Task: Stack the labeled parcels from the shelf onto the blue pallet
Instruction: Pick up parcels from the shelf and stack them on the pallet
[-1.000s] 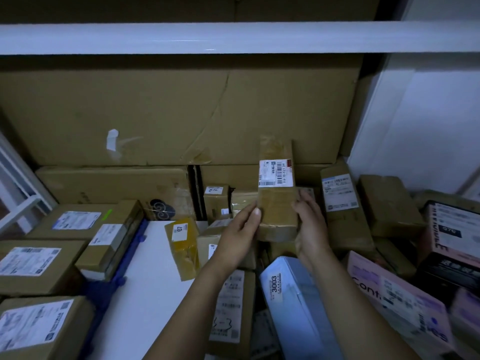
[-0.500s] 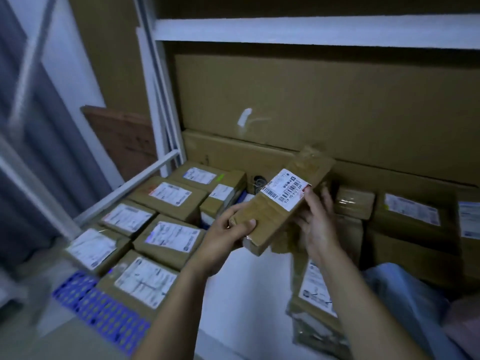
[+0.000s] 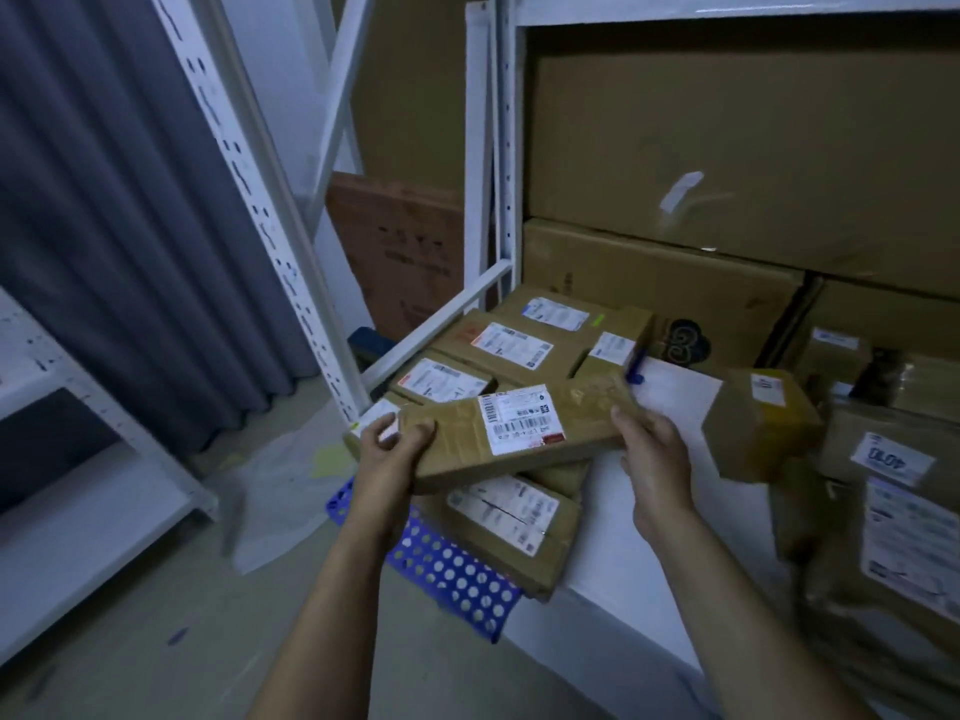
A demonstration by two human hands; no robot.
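The long flat parcel point(image 3: 519, 439) is up in the air, level and lengthwise across the person's front, with its white barcode label point(image 3: 522, 418) facing up. The left hand point(image 3: 387, 452) clamps the parcel's 9 o'clock end, thumb on top and fingers curled round the edge. The right hand point(image 3: 654, 459) holds the 3 o'clock end, thumb against the top corner (its fingers go under the cardboard, so I can't see them). The parcel hangs over the near corner of the blue pallet point(image 3: 457, 574), touching nothing below.

Under it, at 6 o'clock, a labeled parcel point(image 3: 511, 527) lies flat on the pallet's perforated top. At 12 o'clock more labeled parcels point(image 3: 511, 345) lie side by side on the pallet, labels up.

At 3 o'clock is the white shelf board point(image 3: 680, 402), where a squat brown parcel point(image 3: 761, 428) sits tilted just beside the right hand, with other labeled boxes heaped beyond it. Large plain cartons point(image 3: 727, 148) fill the back of the shelf from 12 to 2 o'clock. At 10 o'clock a slotted white upright point(image 3: 260, 200) leans across a grey curtain point(image 3: 104, 226).
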